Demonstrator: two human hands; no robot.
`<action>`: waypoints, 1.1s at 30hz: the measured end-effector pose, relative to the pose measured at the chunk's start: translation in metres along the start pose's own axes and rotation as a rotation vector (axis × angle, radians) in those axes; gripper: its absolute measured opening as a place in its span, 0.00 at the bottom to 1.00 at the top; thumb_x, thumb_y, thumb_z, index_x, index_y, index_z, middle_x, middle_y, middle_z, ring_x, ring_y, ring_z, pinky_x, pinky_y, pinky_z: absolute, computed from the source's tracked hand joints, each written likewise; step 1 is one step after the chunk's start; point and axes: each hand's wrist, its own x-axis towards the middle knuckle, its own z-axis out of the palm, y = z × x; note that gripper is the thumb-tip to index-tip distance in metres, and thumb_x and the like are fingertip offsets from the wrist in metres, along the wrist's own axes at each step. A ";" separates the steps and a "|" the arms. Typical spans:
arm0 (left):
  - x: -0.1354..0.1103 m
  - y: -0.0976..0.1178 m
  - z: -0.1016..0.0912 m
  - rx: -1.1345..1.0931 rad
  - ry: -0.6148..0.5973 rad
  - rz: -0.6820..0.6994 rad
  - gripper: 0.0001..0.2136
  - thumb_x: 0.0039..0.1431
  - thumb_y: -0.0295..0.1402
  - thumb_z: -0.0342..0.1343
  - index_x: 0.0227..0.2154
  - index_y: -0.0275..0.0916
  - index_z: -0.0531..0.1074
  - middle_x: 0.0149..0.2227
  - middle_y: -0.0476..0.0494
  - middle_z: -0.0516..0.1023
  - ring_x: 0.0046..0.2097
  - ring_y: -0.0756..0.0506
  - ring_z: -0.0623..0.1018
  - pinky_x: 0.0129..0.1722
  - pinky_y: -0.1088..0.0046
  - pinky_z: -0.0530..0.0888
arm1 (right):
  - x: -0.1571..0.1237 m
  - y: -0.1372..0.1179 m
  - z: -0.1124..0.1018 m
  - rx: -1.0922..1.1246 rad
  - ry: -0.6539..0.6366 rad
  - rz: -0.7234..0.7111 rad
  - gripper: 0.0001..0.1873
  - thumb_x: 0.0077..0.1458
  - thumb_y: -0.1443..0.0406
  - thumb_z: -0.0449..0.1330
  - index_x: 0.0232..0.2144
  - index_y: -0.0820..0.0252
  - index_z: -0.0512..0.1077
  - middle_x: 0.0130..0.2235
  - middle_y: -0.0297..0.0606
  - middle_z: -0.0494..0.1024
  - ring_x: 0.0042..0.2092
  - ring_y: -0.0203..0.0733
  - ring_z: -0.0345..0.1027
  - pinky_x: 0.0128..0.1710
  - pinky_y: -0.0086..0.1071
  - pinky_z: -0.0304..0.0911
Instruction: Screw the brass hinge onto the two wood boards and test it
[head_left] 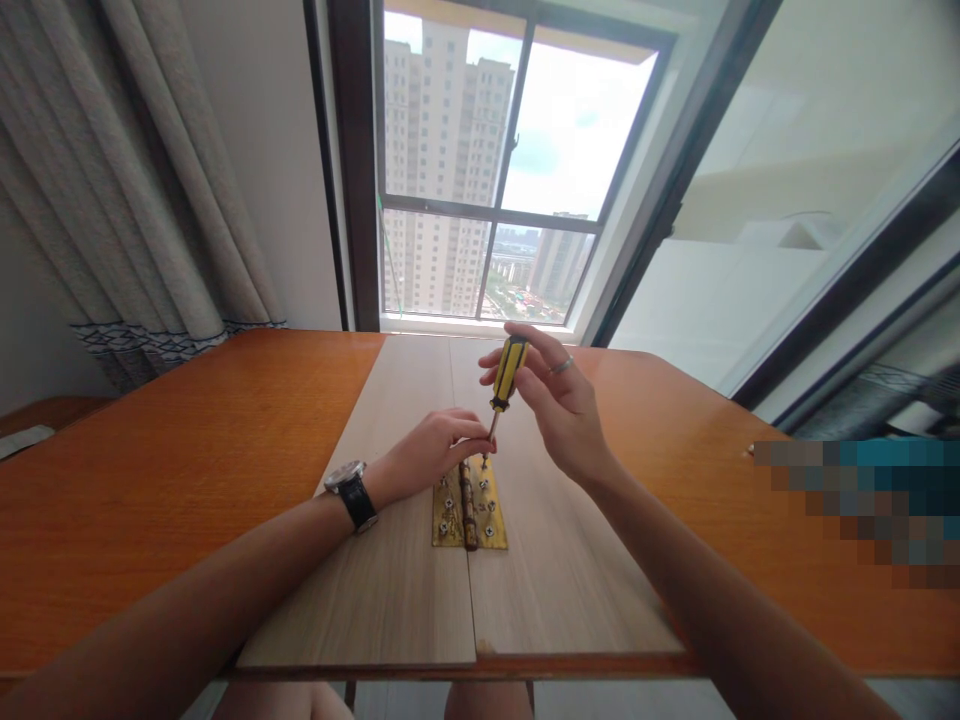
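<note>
My right hand (pixel 566 410) grips the yellow and black handle of a screwdriver (pixel 511 368), which leans with its metal shaft pointing down. At the lower end of that shaft, the fingertips of my left hand (pixel 448 440) are pinched together around it. Just below them a screw (pixel 485 462) stands up from a brass-coloured hinge (pixel 491 540). Several more cross-head screws sit in both leaves of the hinge, some standing proud. The hinge's dark, worn knuckle lies along the seam between two wooden boards (pixel 375 600). My left hand covers the hinge's far end.
Both pale boards lie on an orange-brown wooden table (pixel 247 430). A window (pixel 495 210) is beyond the far edge, with a grey curtain (pixel 150 180) on the left. At the right, a blurred-out patch (pixel 892 490) hides part of the scene.
</note>
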 end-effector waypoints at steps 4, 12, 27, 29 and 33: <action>0.000 0.000 0.001 0.006 0.002 -0.004 0.11 0.68 0.34 0.52 0.36 0.36 0.78 0.38 0.43 0.78 0.42 0.47 0.77 0.45 0.74 0.70 | 0.002 0.001 0.003 0.062 0.039 0.027 0.18 0.60 0.66 0.60 0.52 0.49 0.67 0.40 0.34 0.76 0.41 0.40 0.72 0.41 0.38 0.70; 0.000 -0.004 0.004 0.020 0.037 0.069 0.09 0.66 0.33 0.55 0.33 0.37 0.78 0.36 0.44 0.78 0.42 0.46 0.76 0.46 0.73 0.71 | 0.003 0.007 0.006 -0.042 0.106 -0.001 0.22 0.51 0.67 0.67 0.46 0.48 0.65 0.35 0.30 0.72 0.36 0.39 0.66 0.34 0.34 0.64; -0.002 0.000 0.003 -0.027 -0.013 0.011 0.11 0.68 0.30 0.50 0.35 0.36 0.77 0.39 0.44 0.78 0.42 0.48 0.77 0.46 0.75 0.70 | 0.001 0.005 0.004 -0.079 0.118 0.034 0.08 0.59 0.61 0.60 0.41 0.56 0.71 0.35 0.35 0.76 0.37 0.39 0.70 0.36 0.35 0.66; -0.002 0.001 0.004 -0.010 -0.015 0.017 0.11 0.68 0.30 0.49 0.35 0.36 0.76 0.39 0.44 0.78 0.42 0.47 0.77 0.46 0.75 0.70 | 0.002 0.009 0.005 -0.045 0.158 0.040 0.11 0.53 0.63 0.65 0.38 0.54 0.68 0.33 0.31 0.74 0.34 0.37 0.67 0.32 0.33 0.64; -0.001 0.000 0.004 0.027 -0.038 0.036 0.12 0.69 0.30 0.47 0.35 0.36 0.76 0.39 0.43 0.78 0.43 0.47 0.77 0.47 0.74 0.71 | 0.002 0.013 0.008 -0.007 0.214 0.056 0.15 0.48 0.67 0.67 0.35 0.53 0.65 0.30 0.27 0.68 0.31 0.34 0.62 0.30 0.30 0.59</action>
